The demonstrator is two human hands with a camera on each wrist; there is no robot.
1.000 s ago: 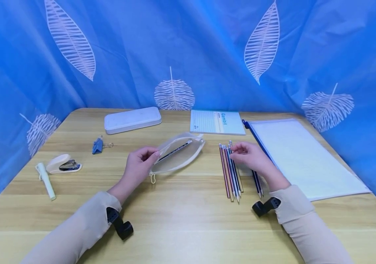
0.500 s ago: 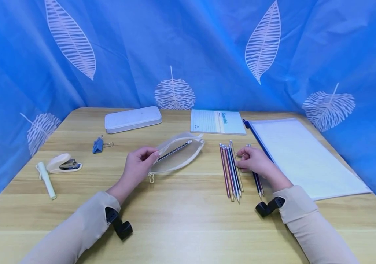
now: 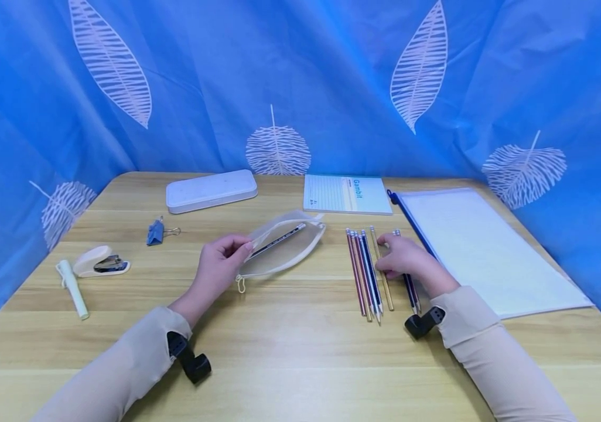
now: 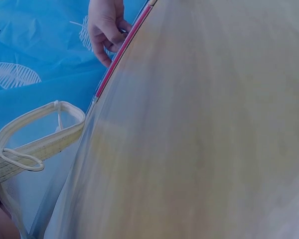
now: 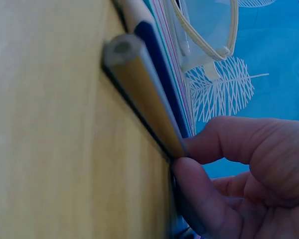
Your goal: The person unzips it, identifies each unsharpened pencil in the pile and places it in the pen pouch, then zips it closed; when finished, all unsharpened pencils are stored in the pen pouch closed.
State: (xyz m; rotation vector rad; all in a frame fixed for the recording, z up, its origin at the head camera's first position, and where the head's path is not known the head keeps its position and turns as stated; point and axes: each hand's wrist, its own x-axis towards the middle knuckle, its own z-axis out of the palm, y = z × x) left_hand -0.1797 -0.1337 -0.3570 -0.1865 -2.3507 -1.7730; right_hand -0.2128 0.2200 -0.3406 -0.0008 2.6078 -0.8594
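My left hand (image 3: 221, 262) pinches the near-left rim of a pale zip pouch (image 3: 308, 239), whose mouth gapes; a dark patterned pencil (image 3: 282, 238) lies inside. In the left wrist view the pouch's zipper edge (image 4: 45, 147) shows at left. My right hand (image 3: 408, 258) holds a gold pencil (image 3: 386, 286) between thumb and finger, with the pencil low at the table. The right wrist view has this gold pencil (image 5: 144, 89) meeting the thumb and fingertip. Several pencils (image 3: 366, 275) lie just left of it. More dark pencils (image 3: 412, 293) lie partly hidden beneath the right hand.
A white case (image 3: 212, 191) and a notebook (image 3: 348, 194) stand at the back. A white zip folder (image 3: 490, 252) lies right. On the left are a blue binder clip (image 3: 156, 232), a stapler (image 3: 101, 262) and a pale green pen (image 3: 72, 289). A blue curtain (image 3: 332, 88) hangs behind the table.
The right hand moved right off the bundle, then back to the gold pencil, which now lies apart from the others. The bundle shifted slightly left. The left hand stays at the pouch.
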